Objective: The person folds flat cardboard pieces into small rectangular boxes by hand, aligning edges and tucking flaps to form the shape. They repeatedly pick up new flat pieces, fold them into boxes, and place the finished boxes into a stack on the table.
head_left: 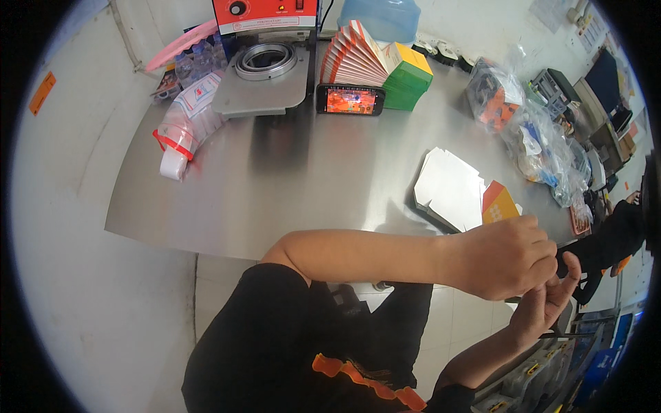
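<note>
Here, fisted left hand (pixel 501 258), contents unclear, against half-curled right hand (pixel 544 310), partly across orange-yellow packaging (pixel 498 204), white stack (pixel 449 189) beyond.

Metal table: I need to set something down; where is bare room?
Bare: in front of the smartphone, between the bagged stack and the white card stack. Crowded: the back, and the right side under clear plastic bags.

Your view is bright; pale glare streaks the steel counter (pixel 275 186), soft shadow lies toward its near edge, and black-rimmed fisheye distortion bends the sides.
</note>
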Demonstrator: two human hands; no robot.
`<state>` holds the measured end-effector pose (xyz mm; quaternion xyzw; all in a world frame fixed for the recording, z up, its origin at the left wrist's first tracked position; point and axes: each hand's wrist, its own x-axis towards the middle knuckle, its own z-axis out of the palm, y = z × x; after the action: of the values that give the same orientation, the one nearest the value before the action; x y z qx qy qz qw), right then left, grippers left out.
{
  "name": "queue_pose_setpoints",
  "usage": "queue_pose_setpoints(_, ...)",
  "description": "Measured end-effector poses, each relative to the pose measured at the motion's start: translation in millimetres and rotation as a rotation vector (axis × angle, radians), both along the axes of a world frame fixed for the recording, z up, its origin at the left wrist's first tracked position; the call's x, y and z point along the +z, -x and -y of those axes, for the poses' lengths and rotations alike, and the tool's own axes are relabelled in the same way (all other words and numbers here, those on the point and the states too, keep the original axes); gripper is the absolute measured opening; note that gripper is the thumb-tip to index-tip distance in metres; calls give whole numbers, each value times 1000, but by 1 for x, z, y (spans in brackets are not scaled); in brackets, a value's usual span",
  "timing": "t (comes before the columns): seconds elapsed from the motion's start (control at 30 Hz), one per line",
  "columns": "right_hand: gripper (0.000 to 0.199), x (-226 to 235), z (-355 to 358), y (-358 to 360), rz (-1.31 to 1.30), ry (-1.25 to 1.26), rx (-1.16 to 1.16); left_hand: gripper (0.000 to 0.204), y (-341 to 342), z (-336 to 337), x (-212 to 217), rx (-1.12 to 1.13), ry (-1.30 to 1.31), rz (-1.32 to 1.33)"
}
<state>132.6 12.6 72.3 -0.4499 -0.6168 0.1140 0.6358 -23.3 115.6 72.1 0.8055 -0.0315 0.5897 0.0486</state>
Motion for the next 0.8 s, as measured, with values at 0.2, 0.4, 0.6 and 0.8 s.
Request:
queue_pose_setpoints(0.2,56,-29,4,3,60,-367,-584,18,11,-10,3,207,-37,430)
queue_pose_setpoints(0.4,66,-14,-5,38,-483,-52,-569,28,-3,21,-9,-229,151,-156)
queue_pose_setpoints(0.6,32,-27,-25,24,738,-326,-377,35,1,15,8,-310,806,152)
queue_pose_setpoints(0.8,21,-49,-36,32,17,-285,-477,23,15,-19,13,-136,717,109)
